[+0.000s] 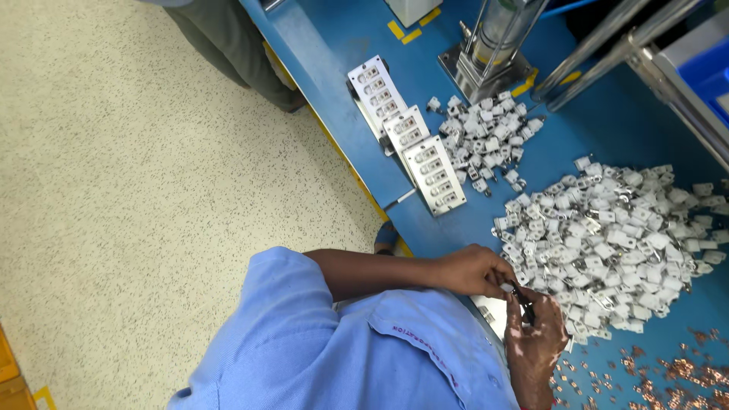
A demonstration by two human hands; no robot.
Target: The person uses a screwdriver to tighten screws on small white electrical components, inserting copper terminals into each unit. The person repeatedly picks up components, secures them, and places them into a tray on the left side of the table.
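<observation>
Over blue bench (607,121), fingers (497,282) pinching white part (506,287)

Three white slotted trays (410,137), two heaps of small white parts (607,243), two hands (474,271), one metal press (490,57)

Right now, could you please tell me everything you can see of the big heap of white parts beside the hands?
The big heap of white parts lies loose on the blue table: many small, blocky, plastic-looking pieces with silvery metal tabs, jumbled at all angles. Its near edge reaches the left hand and right hand. A smaller heap lies apart; copper-coloured bits are scattered nearby.
</observation>
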